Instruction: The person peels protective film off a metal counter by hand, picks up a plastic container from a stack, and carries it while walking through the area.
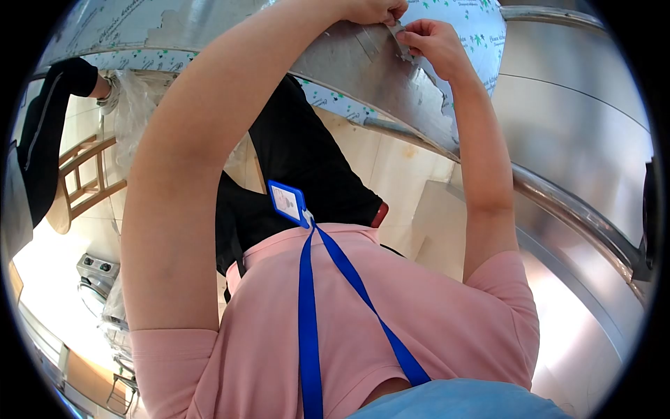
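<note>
At the top of the head view, my left hand [377, 10] and my right hand [431, 43] are close together over a metal surface [349, 59]. Both have their fingers pinched. Between them is a small pale strip of film [399, 36], one end at each hand's fingertips. Printed protective film [457, 31] with green marks covers part of the metal, its torn edge running beside my right hand. Bare metal shows below and left of that edge. The tips of my left fingers are partly cut off by the frame's top.
A metal rail [579, 220] runs along the right. My ID badge [287, 202] hangs from a blue lanyard. At left are another person's leg [43, 140], a wooden stool [87, 178], clear plastic sheeting [134, 105] and a metal appliance with knobs [98, 269].
</note>
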Available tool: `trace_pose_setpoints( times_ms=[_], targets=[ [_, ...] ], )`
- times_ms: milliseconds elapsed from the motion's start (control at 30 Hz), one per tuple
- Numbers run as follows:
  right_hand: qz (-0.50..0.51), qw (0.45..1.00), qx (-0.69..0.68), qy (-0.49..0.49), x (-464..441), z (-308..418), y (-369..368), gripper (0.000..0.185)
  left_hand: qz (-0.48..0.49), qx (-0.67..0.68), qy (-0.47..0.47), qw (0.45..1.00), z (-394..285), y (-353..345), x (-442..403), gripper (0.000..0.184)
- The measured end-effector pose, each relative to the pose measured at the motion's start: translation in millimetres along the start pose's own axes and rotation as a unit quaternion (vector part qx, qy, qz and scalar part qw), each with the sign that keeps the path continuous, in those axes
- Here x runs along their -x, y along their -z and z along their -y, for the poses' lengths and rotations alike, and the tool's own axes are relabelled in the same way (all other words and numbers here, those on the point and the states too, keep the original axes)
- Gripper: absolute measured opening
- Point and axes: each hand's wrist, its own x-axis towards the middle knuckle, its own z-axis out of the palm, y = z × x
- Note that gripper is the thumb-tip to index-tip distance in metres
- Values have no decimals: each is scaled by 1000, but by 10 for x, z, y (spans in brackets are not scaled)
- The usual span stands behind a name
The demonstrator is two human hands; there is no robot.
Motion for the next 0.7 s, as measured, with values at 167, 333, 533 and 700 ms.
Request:
trace_pose_setpoints(
  times_ms=[167,333,533,700],
  targets=[
    [2,1000,-24,7,-9,-35,8,20,16,7,-4,1000,-8,26,5,20],
    [-13,999,-19,24,32,-56,29,22,107,-109,33,988,-279,164,-11,25],
    [-64,973,220,32,239,152,-93,25,90,-90,62,990,-235,70,-43,24],
    [-53,984,162,45,95,-19,-39,23,44,-45,54,997,-154,-12,-23,22]
  ],
)
